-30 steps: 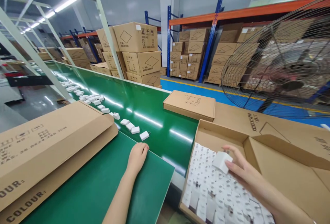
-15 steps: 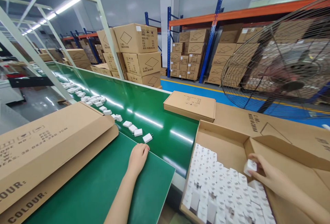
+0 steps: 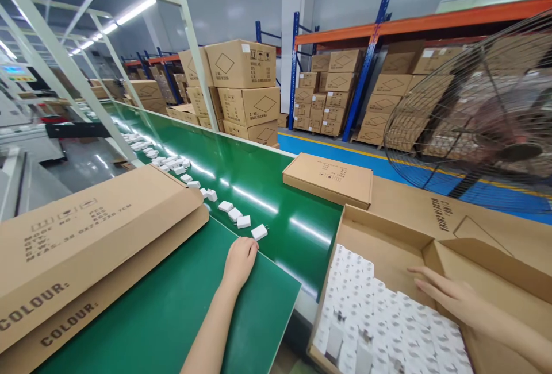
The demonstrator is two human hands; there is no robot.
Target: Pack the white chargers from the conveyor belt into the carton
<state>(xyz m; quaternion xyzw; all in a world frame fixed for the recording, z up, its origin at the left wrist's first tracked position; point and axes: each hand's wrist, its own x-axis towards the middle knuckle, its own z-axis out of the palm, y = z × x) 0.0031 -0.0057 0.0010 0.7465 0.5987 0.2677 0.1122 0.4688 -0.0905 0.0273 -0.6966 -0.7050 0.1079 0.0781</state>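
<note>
My left hand (image 3: 240, 259) rests at the corner edge of a green tabletop (image 3: 172, 299), its fingers together and curled over the edge. Just beyond it, on the green conveyor belt, lies a white plug-in charger (image 3: 259, 231) with metal prongs. My right hand (image 3: 448, 293) hovers over an open cardboard box (image 3: 379, 230), fingers stretched out and holding nothing. Beneath and left of that hand, white chargers (image 3: 388, 311) stand packed in close rows. A few near the front of the box show their prongs upward. The box's back part shows bare cardboard.
More white chargers (image 3: 172, 162) lie along the belt (image 3: 297, 196) toward the far left. A closed flat carton (image 3: 328, 178) sits at the belt's end. Stacked flat cartons (image 3: 99, 236) cover the tabletop's left side. A large fan (image 3: 474, 110) stands beyond the box.
My right hand has let go of the white charger it held over the box, and its fingers are now extended. The view has turned slightly left. My left hand stays at the edge.
</note>
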